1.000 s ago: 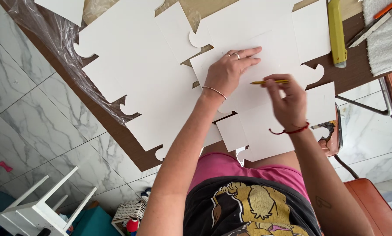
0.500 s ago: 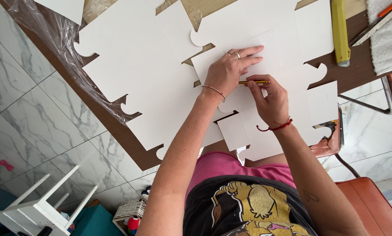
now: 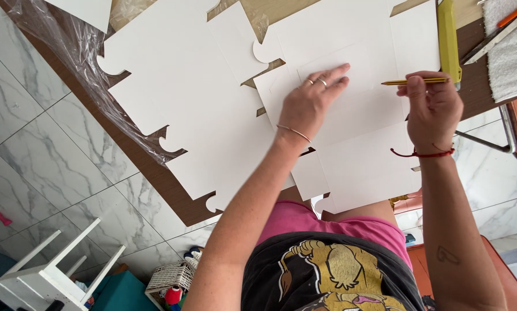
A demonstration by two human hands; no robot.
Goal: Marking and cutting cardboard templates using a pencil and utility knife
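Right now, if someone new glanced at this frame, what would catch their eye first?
Large white die-cut cardboard sheets with notched edges cover most of the brown tabletop. The left hand presses flat on the topmost sheet, while the right hand holds a thin yellow pencil pointing across it. A yellow-green cutter-like tool lies at the table's far right.

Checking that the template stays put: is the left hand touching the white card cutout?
Touching. The head view shows the left hand pressed flat, fingers spread, on the white card cutout, no gap visible.
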